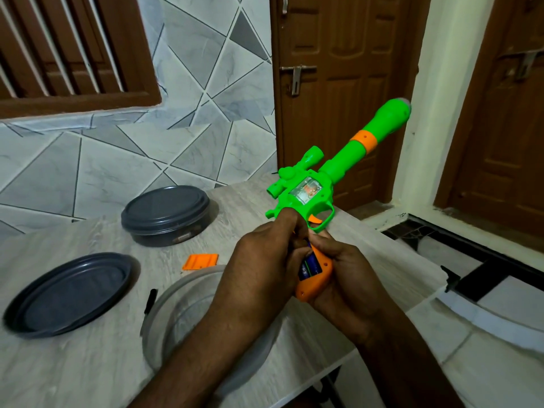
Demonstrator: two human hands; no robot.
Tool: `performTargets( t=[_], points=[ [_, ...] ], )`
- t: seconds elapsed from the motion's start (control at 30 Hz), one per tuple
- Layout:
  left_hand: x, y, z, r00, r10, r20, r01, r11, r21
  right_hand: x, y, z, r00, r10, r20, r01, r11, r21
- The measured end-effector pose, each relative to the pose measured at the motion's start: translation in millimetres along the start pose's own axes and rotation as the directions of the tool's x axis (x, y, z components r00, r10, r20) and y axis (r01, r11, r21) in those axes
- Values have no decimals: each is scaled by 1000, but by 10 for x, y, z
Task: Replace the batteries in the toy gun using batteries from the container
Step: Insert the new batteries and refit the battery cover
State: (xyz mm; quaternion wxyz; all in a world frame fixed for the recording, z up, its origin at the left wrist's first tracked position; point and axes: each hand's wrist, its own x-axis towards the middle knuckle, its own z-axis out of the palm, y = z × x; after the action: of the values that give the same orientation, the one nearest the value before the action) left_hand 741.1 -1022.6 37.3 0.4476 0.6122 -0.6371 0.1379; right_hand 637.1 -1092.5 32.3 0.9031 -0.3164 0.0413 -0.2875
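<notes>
Toy gun (306, 192): green, orange grip, held above surface (103, 363), barrel pointing up-right. Right hand (338, 269) grasps the grip from below; left hand (265, 254) clasps its top. Batteries (309, 267): in the open grip. Orange cover (200, 261): on surface.

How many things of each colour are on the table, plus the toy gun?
Dark grey: 2, the closed container and the loose lid
Orange: 1, the battery cover
Black: 1, the thin tool
Clear: 1, the round tub
Green and orange: 1, the toy gun
Total: 6
</notes>
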Motion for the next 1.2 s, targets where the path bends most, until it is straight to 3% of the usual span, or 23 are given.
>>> performTargets(
  t=[0.3,1.03,1.2],
  points=[
    [-1,-22,-19,1000,19,12,-19,1000,15,-22,6,28,999,23,-46,-23,1000,-15],
    [48,-46,-34,983,-117,142,116,993,11,62,5,-49,996,67,-57,-67,998,5],
    [69,-29,-81,985,-82,151,76,996,48,115,4,-61,995,67,-71,-67,998,8]
  ],
)
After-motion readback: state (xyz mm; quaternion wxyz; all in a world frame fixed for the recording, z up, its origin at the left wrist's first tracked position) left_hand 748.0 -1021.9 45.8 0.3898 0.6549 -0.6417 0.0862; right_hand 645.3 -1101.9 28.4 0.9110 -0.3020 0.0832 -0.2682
